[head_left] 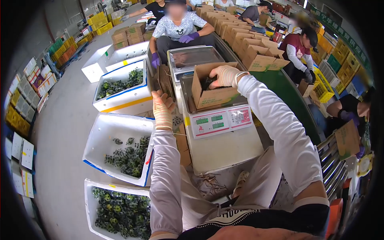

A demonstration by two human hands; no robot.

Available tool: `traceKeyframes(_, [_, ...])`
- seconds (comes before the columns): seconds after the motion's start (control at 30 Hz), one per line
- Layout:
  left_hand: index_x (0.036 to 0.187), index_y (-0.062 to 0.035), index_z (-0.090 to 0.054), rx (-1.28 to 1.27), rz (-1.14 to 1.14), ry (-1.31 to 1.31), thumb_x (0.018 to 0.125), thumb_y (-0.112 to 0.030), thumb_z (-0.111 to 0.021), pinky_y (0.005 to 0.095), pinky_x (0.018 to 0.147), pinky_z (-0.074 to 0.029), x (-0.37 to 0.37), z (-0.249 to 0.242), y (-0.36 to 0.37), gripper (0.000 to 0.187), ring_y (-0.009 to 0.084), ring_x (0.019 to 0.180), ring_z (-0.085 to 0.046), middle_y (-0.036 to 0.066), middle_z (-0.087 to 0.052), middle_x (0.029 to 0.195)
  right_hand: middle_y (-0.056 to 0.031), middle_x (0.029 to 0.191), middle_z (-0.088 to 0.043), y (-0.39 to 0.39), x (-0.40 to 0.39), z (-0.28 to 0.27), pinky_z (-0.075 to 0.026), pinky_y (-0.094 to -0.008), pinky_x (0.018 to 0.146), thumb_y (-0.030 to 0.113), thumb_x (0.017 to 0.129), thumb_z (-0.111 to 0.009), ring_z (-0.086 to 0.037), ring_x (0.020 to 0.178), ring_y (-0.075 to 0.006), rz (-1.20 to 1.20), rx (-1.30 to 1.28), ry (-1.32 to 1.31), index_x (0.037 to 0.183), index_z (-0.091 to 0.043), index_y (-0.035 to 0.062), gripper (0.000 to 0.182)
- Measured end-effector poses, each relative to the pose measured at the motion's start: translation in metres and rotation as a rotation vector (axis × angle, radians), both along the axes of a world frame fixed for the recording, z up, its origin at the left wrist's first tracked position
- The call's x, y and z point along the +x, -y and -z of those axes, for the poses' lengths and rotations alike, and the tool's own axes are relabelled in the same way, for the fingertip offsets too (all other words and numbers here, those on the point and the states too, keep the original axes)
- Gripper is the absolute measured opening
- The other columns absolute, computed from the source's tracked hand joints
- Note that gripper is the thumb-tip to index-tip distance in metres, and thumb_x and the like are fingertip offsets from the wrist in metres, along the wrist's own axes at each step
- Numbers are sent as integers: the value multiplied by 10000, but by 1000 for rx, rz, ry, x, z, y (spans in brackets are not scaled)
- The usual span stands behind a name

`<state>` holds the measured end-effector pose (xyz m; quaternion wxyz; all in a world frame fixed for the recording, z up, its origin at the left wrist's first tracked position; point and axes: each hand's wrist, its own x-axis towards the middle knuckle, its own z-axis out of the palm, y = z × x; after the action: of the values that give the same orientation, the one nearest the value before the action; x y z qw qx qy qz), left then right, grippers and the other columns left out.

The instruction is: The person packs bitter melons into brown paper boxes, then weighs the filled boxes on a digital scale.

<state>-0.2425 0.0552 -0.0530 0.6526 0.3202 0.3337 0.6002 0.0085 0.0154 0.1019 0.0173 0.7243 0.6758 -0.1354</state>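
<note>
My right hand, in a pale striped glove, reaches into an open cardboard box; its fingertips are partly hidden by the box, near dark contents. The box stands on the tray of a digital scale with lit green displays. To the left of the scale, my left hand, gloved too, is raised with the palm up and its fingers apart and slightly curled, nothing in it. It is close to the white foam box, which holds small dark-wrapped green items.
Another foam box of wrapped items is at the lower left, and one more lies farther up. A person in purple gloves sits across. Open cartons line the green conveyor. Folded cardboard stands beside the scale.
</note>
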Motion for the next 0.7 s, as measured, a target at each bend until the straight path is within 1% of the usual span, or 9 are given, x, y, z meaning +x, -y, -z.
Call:
traceKeyframes(0.07, [1458, -70, -317, 3, -19, -43, 811, -775, -477, 463, 939, -456, 0, 3, -1, 970, 327, 1189, -509, 234, -350, 1455, -125, 1252, -613, -22, -4, 17, -467, -414, 961, 377, 794, -731, -583, 1147, -328, -96, -77, 112, 1255, -599, 174, 521])
traceKeyframes(0.13, [1458, -65, -321, 23, -4, -65, 808, -777, -477, 475, 948, -456, -2, 4, -1, 976, 360, 1228, -481, 237, -350, 1454, -118, 1161, -657, -14, -15, 9, -486, -420, 925, 353, 815, -697, -613, 1086, -332, -54, 35, 177, 1198, -629, 172, 429])
traceKeyframes(0.23, [1461, -63, -321, 28, -13, -76, 806, -775, -487, 465, 923, -461, -6, 2, 3, 982, 344, 1203, -494, 231, -369, 1445, -170, 1080, -643, 1, -13, -22, -495, -422, 843, 297, 832, -652, -611, 1026, -345, 28, 281, 39, 1007, -651, 83, 276])
traceKeyframes(0.3, [1460, -51, -319, 60, -17, -89, 804, -771, -500, 439, 851, -483, -5, 2, 3, 991, 311, 1139, -533, 214, -401, 1426, -174, 1037, -620, 13, -13, -38, -491, -445, 832, 236, 850, -610, -592, 1027, -362, -79, 643, 129, 989, -612, 52, 231])
traceKeyframes(0.4, [1467, -49, -293, 43, 18, -85, 792, -767, -525, 443, 849, -486, -4, 10, -2, 1013, 311, 1139, -535, 206, -407, 1425, -208, 937, -634, 29, -37, -63, -482, -442, 755, 201, 825, -663, -594, 886, -419, -187, 840, 91, 936, -582, 20, 227])
traceKeyframes(0.47, [1476, -55, -270, 25, 43, -75, 789, -757, -544, 449, 853, -487, -2, 15, -8, 1020, 314, 1144, -535, 200, -410, 1423, -175, 881, -653, 49, -76, -84, -495, -415, 745, 228, 833, -669, -628, 844, -369, -276, 696, -92, 973, -588, 25, 260])
traceKeyframes(0.53, [1485, -62, -246, -3, 69, -71, 786, -746, -562, 455, 856, -487, 4, 22, -8, 1028, 317, 1149, -535, 194, -414, 1422, -144, 920, -660, 64, -103, -81, -505, -378, 735, 264, 834, -690, -652, 830, -286, -637, 720, -645, 1048, -607, 37, 323])
traceKeyframes(0.63, [1495, -86, -233, 21, 74, -98, 740, -752, -612, 477, 895, -467, 5, 19, 1, 1076, 324, 1167, -521, 178, -411, 1434, -123, 968, -655, 92, -119, -99, -509, -345, 753, 274, 837, -704, -654, 851, -222, -609, 791, -525, 1154, -607, 54, 398])
traceKeyframes(0.7, [1491, -77, -248, 14, 77, -122, 741, -769, -591, 478, 906, -458, 5, 14, 3, 1077, 320, 1164, -522, 182, -403, 1440, -192, 988, -678, 81, -98, -98, -489, -408, 822, 396, 794, -716, -647, 923, -338, -710, 931, -368, 1187, -637, 80, 511])
